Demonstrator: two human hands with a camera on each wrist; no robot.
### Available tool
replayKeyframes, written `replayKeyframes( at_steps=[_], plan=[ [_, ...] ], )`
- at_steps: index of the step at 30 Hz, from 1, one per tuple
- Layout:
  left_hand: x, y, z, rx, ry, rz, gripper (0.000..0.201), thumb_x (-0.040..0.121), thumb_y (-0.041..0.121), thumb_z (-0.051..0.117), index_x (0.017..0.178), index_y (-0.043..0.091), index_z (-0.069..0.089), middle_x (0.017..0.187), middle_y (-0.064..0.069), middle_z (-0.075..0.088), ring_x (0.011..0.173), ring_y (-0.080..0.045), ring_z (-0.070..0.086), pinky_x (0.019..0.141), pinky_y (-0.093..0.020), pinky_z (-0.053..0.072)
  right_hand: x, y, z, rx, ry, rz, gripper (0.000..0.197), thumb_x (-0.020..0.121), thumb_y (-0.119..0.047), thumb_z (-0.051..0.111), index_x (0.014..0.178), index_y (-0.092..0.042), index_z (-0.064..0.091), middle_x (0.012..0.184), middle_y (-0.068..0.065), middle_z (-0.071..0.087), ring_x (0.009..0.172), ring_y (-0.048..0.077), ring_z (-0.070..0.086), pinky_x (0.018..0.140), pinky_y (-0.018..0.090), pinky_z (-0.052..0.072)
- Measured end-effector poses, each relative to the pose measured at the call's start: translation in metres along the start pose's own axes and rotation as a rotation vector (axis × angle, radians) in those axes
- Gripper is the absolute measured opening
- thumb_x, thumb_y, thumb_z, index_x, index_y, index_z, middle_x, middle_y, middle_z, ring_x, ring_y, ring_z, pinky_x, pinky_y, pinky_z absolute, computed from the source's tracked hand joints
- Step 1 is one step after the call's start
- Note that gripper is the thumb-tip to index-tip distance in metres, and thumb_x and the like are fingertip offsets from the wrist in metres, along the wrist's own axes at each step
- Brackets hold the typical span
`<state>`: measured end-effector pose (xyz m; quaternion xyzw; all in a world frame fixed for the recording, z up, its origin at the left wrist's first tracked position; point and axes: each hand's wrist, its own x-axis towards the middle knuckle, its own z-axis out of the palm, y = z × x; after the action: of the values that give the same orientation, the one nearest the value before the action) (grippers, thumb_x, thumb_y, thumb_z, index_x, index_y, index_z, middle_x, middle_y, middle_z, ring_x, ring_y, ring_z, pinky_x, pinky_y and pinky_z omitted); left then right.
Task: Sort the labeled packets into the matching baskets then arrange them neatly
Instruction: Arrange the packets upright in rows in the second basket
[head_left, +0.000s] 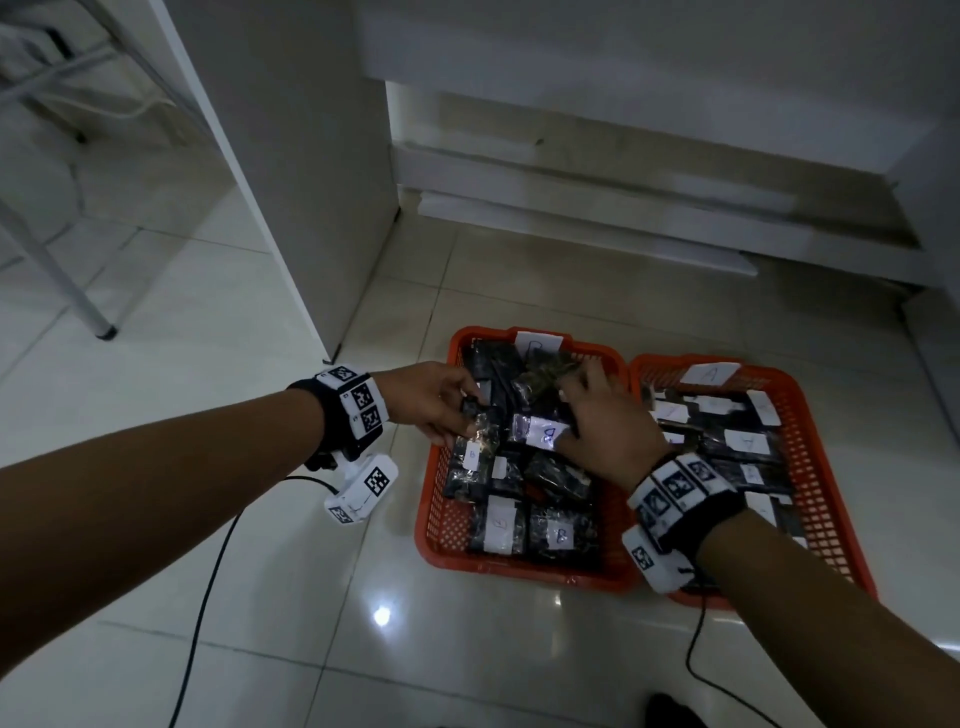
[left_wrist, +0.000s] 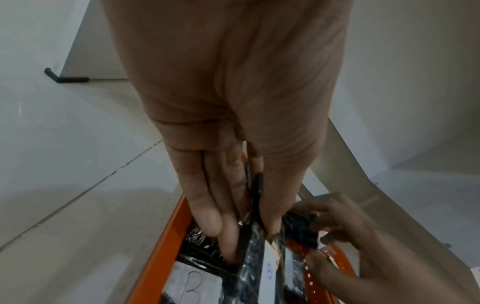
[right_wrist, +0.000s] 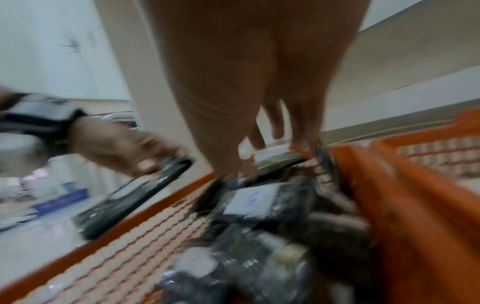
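Observation:
Two orange baskets stand side by side on the floor. The left basket (head_left: 519, 564) carries a B tag, the right basket (head_left: 831, 499) an A tag. Both hold several dark packets with white labels. My left hand (head_left: 470, 415) pinches the top edge of a dark packet labelled B (head_left: 470, 457) at the left side of the B basket, where it hangs upright. The pinch shows in the left wrist view, thumb against fingers (left_wrist: 207, 222) on that packet (left_wrist: 249, 267). My right hand (head_left: 571, 410) lies spread, fingers straight, over packets in the back of the B basket.
A white cabinet panel (head_left: 311, 208) rises just behind and left of the baskets, with a low white ledge (head_left: 597, 213) behind them. Black cables (head_left: 208, 597) trail over the glossy tiles in front. A metal chair leg (head_left: 78, 301) stands far left.

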<state>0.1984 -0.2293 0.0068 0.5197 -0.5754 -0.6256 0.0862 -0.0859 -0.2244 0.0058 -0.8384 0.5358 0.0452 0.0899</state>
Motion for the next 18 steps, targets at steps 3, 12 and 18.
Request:
replayKeyframes(
  at_steps=[3,12,18],
  plan=[
    [0.000,0.006,0.001,-0.049,0.002,0.020,0.043,0.085,0.007,0.082,0.121,0.012,0.060,0.104,-0.011,0.071,0.087,-0.027,0.076,0.077,-0.036,0.064,-0.008,-0.030,0.005,0.368,0.124,-0.072,0.055,0.095,-0.042,0.068,0.145,-0.025,0.050,0.132,-0.002,0.048,0.118,0.013,0.052,0.095,0.027,0.050],
    [0.001,0.017,-0.007,0.118,0.164,0.032,0.045,0.093,0.038,0.074,0.132,0.024,0.056,0.117,0.000,0.067,0.099,-0.022,0.073,0.081,-0.033,0.062,-0.020,-0.064,0.053,0.837,-0.076,0.218,0.025,0.095,-0.033,0.074,0.117,-0.027,0.062,0.096,-0.004,0.071,0.085,0.014,0.070,0.081,0.041,0.060],
    [0.006,0.003,-0.018,0.134,0.392,0.117,0.027,0.094,0.036,0.071,0.117,0.023,0.068,0.108,0.004,0.067,0.090,-0.010,0.066,0.063,-0.015,0.049,-0.018,-0.076,0.077,0.783,-0.172,0.208,0.026,0.096,-0.023,0.073,0.120,-0.025,0.062,0.096,-0.007,0.071,0.091,0.012,0.069,0.083,0.029,0.056]
  ],
)
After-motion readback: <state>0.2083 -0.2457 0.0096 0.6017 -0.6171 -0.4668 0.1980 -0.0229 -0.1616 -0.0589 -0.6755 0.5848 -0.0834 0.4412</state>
